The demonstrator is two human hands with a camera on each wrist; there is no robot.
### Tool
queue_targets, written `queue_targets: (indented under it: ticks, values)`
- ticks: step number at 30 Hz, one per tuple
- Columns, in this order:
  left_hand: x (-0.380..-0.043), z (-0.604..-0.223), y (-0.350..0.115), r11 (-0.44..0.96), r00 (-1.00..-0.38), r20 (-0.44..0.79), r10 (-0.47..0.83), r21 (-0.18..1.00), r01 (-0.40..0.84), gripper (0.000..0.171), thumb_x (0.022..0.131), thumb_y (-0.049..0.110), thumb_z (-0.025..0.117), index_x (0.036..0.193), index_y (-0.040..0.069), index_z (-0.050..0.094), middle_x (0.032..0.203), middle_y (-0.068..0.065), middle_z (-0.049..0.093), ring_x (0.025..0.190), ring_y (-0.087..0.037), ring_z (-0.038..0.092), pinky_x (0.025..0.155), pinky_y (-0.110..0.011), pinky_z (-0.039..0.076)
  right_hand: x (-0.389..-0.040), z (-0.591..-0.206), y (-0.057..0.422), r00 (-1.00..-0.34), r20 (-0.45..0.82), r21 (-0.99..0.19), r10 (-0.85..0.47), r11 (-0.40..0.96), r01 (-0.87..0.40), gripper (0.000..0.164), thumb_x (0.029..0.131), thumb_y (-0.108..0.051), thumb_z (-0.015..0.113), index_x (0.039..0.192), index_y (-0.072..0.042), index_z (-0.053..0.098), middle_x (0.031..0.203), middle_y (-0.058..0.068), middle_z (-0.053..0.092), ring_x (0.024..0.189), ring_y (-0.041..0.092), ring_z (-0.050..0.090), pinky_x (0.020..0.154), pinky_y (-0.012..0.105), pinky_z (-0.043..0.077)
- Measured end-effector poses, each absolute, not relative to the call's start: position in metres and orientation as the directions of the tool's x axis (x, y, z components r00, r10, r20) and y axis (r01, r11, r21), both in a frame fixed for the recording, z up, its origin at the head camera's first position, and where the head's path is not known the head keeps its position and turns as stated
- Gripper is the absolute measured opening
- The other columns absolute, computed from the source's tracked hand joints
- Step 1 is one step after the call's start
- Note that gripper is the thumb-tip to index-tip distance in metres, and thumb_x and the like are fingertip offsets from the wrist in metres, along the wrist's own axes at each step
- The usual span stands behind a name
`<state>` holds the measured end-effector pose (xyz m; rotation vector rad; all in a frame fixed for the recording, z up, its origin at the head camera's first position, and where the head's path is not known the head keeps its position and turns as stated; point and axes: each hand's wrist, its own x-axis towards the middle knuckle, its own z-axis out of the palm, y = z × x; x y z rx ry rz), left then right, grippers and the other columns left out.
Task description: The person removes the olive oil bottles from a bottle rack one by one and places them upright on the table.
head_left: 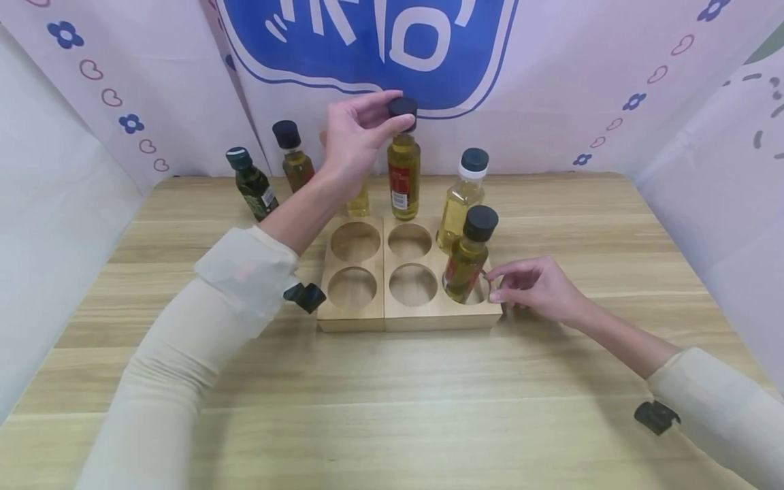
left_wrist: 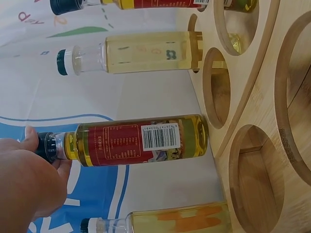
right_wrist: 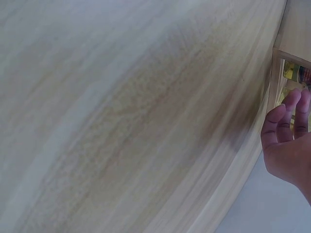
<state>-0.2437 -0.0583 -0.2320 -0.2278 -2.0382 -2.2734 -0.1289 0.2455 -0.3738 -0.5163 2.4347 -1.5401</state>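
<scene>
My left hand grips the black cap of an oil bottle with a red label. This bottle is upright just behind the wooden bottle rack; whether its base touches the table I cannot tell. In the left wrist view its barcode faces the camera. At the rack's right end, my right hand holds the edge between thumb and fingers. Beside it, a red-labelled oil bottle sits in the front right hole. A pale oil bottle with a white-collared cap is in the rear right hole.
Behind the rack's left part stand a dark green bottle, a black-capped oil bottle and a pale oil bottle partly hidden by my left arm. A printed cloth hangs along the back edge of the wooden table.
</scene>
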Motion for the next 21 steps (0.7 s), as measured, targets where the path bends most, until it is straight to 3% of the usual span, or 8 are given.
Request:
queue_targets:
  ticks: [21]
  values:
    - [-0.255,-0.234,-0.057,-0.116,-0.990,0.138,0.018,0.984,0.135,0.044,0.086,0.006,0.083,0.129,0.004,0.072,0.126,-0.010,0.074,0.117,-0.015,0.071,0.098,-0.016,0.054,-0.129,-0.374,0.245,-0.913,0.013,-0.903,-0.407,0.388,-0.186,0.029,0.085,0.002,0.083,0.112,0.008,0.073,0.075,0.006,0.074,0.057,0.021,0.062,0.049,0.028,0.053]
